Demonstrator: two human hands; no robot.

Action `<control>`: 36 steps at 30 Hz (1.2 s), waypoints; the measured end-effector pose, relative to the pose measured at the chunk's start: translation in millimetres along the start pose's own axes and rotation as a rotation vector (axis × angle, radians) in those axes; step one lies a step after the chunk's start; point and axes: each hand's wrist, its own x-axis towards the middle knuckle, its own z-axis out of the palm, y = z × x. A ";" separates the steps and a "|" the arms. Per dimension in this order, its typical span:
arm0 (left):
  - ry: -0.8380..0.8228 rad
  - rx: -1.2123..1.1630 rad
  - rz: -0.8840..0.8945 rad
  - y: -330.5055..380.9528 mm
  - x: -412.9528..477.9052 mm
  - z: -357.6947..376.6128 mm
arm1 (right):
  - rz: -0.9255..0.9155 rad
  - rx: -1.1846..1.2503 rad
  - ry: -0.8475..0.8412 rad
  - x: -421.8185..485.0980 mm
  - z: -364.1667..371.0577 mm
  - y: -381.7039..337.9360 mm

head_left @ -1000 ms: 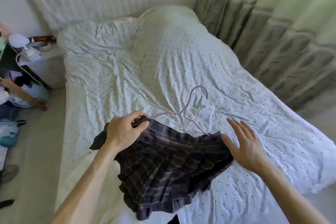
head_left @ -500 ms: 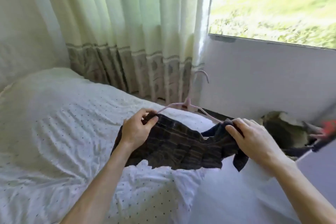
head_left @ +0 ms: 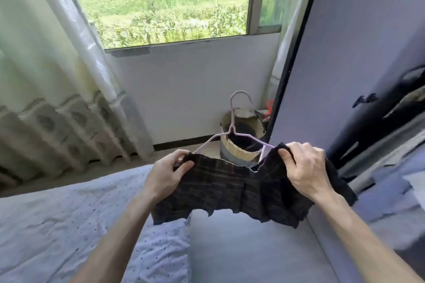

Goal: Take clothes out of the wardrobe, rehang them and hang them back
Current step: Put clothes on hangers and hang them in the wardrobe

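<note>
A dark plaid pleated skirt (head_left: 232, 193) hangs on a pale pink hanger (head_left: 233, 122), held up in the air in front of me. My left hand (head_left: 166, 174) pinches the skirt's waistband at its left end. My right hand (head_left: 305, 167) grips the waistband at its right end, where the hanger's arm meets the cloth. The hanger's hook points upward. At the right stands the wardrobe (head_left: 358, 64), with its grey side panel toward me and dark clothes (head_left: 395, 108) partly visible inside.
The dotted white bed (head_left: 69, 225) lies at the lower left. A round woven basket (head_left: 241, 145) stands on the floor under the window (head_left: 165, 2). Curtains (head_left: 53, 89) hang at the left. Grey floor shows between bed and wardrobe.
The skirt left the bed and now hangs in the air. My right hand, open a second ago, took hold of its right end. My view swung right, from the bed toward the window and wardrobe.
</note>
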 end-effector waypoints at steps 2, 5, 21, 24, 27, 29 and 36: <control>-0.109 0.010 0.022 10.1 23.0 20.0 | 0.068 -0.047 0.007 -6.9 -6.1 24.1; -0.252 0.001 0.089 41.3 63.7 37.1 | 0.187 -0.083 0.043 -9.8 -22.7 55.3; -1.213 -0.287 0.472 271.5 110.7 174.1 | 0.958 -0.353 0.201 -151.1 -174.4 157.9; -1.280 -0.280 0.499 297.9 104.4 205.8 | 1.014 -0.390 0.207 -166.6 -193.6 176.8; -1.302 -0.281 0.513 320.7 97.9 230.4 | 1.042 -0.389 0.195 -175.5 -207.8 200.3; -1.323 -0.321 0.498 335.2 93.2 245.2 | 1.069 -0.376 0.151 -180.3 -216.4 218.1; -1.296 -0.311 0.549 403.1 71.4 311.9 | 1.198 -0.223 0.132 -177.9 -260.3 288.4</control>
